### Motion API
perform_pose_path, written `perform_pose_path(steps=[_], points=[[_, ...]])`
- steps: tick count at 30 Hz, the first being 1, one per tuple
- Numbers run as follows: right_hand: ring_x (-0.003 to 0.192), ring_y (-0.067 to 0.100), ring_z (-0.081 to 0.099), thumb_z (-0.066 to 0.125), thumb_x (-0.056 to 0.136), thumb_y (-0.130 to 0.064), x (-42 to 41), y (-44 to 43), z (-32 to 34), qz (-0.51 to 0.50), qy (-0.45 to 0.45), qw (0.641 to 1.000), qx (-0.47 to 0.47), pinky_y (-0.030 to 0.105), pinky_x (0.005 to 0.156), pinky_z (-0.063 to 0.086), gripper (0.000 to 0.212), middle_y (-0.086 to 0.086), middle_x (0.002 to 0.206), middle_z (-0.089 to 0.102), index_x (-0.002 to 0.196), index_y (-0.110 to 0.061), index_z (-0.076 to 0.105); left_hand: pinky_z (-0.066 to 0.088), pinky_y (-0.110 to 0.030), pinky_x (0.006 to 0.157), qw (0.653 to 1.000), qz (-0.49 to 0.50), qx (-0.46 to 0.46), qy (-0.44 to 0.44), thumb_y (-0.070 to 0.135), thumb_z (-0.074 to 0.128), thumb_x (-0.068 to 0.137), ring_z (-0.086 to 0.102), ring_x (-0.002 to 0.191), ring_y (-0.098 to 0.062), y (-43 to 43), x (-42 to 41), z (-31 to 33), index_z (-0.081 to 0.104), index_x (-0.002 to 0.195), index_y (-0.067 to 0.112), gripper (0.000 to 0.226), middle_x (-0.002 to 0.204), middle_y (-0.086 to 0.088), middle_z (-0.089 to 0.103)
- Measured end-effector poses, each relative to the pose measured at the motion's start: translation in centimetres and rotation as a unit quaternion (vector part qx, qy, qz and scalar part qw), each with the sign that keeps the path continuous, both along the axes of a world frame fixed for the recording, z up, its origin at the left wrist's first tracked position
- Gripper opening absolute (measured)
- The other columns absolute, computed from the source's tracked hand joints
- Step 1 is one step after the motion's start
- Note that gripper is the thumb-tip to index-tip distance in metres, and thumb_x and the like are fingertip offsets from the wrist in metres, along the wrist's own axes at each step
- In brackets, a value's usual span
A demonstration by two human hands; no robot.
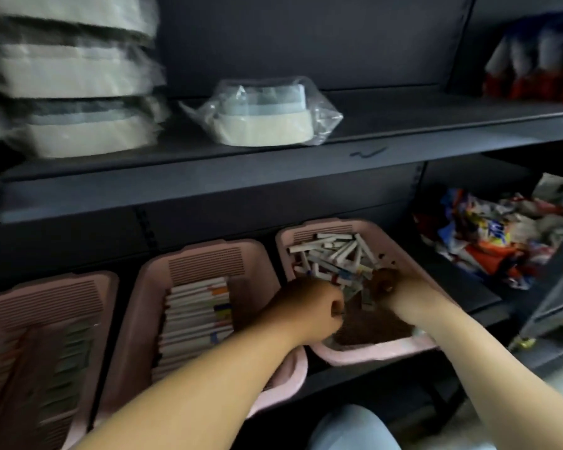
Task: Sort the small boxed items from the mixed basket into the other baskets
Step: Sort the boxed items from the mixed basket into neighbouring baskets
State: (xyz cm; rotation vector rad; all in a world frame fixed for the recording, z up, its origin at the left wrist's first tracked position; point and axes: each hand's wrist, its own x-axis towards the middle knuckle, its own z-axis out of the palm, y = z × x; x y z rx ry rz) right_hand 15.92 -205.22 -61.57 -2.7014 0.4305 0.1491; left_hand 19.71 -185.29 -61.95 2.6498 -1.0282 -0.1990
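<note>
The mixed pink basket [384,350] on the right of the lower shelf holds a jumbled pile of small white boxes [333,254] at its far end. My left hand [309,308] reaches over its near-left rim with the fingers curled in; the hand hides whatever is inside them. My right hand [389,285] is down in the pile, its fingers curled round a small white box [368,302]. The middle pink basket [150,287] holds a neat row of white boxes [195,319]. The left pink basket [0,306] holds rows of grey-green boxes [69,358].
A dark shelf board [208,177] runs just above the baskets, carrying wrapped round containers [267,120] and a stack of them [72,92] at the left. Colourful snack packets [491,238] lie to the right. A grey rack frame [553,293] stands at the far right.
</note>
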Motion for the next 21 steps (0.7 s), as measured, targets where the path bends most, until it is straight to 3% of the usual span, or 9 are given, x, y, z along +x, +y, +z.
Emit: perform_pose_path(steps=[2, 6, 10, 14, 17, 21], points=[[0.118, 0.022, 0.056, 0.053, 0.096, -0.053, 0.3, -1.0, -1.1, 0.01, 0.039, 0.999, -0.007, 0.032, 0.1, 0.043, 0.046, -0.001, 0.137, 0.06, 0.137, -0.032, 0.055, 0.05, -0.031, 0.073, 0.999, 0.014, 0.05, 0.006, 0.029, 0.065, 0.09, 0.065, 0.096, -0.027, -1.6, 0.6, -0.8, 0.072, 0.103, 0.022, 0.016, 0.106, -0.003, 0.068], [0.124, 0.027, 0.051, 0.048, 0.092, -0.058, 1.9, -1.1, -2.0, 0.035, 0.086, 0.995, -0.022, 0.045, 0.102, 0.042, 0.058, 0.0, 0.144, 0.051, 0.145, -0.038, 0.039, 0.053, -0.03, 0.084, 0.99, 0.076, 0.119, -0.008, 0.03, 0.067, 0.09, 0.064, 0.106, -0.031, -3.6, 1.9, -1.9, 0.072, 0.119, 0.016, 0.033, 0.118, -0.009, 0.067], [0.136, 0.029, 0.043, 0.051, 0.09, -0.062, 2.8, -1.9, -4.2, 0.06, 0.112, 0.99, -0.062, 0.046, 0.107, 0.038, 0.073, 0.001, 0.155, 0.038, 0.154, -0.041, 0.023, 0.049, -0.042, 0.103, 0.957, 0.103, 0.252, -0.099, 0.034, 0.066, 0.092, 0.054, 0.125, -0.036, -5.7, 2.6, -3.5, 0.066, 0.134, 0.016, 0.046, 0.137, -0.012, 0.056], [0.143, 0.029, 0.033, 0.049, 0.095, -0.059, 2.3, -1.6, -4.3, 0.058, 0.098, 0.991, -0.072, 0.048, 0.113, 0.03, 0.074, 0.001, 0.161, 0.027, 0.157, -0.042, 0.012, 0.042, -0.046, 0.11, 0.932, 0.104, 0.324, -0.126, 0.04, 0.063, 0.094, 0.047, 0.133, -0.035, -6.5, 2.9, -4.2, 0.058, 0.142, 0.02, 0.052, 0.145, -0.013, 0.052], [0.149, 0.032, 0.022, 0.048, 0.096, -0.059, 2.7, -1.7, -4.5, 0.093, 0.113, 0.985, -0.092, 0.054, 0.118, 0.025, 0.073, -0.001, 0.167, 0.014, 0.153, -0.053, 0.002, 0.045, -0.044, 0.104, 0.929, 0.085, 0.334, -0.135, 0.044, 0.06, 0.096, 0.052, 0.128, -0.034, -6.6, 2.9, -4.4, 0.06, 0.138, 0.02, 0.049, 0.14, -0.013, 0.057], [0.147, 0.03, 0.027, 0.055, 0.097, -0.045, 2.7, -2.0, -4.5, 0.113, 0.115, 0.981, -0.106, 0.047, 0.117, 0.03, 0.072, 0.0, 0.163, 0.023, 0.154, -0.049, 0.012, 0.054, -0.039, 0.091, 0.967, 0.073, 0.231, -0.082, 0.04, 0.07, 0.09, 0.064, 0.11, -0.028, -5.8, 2.8, -4.0, 0.069, 0.125, 0.023, 0.038, 0.119, -0.005, 0.067]])
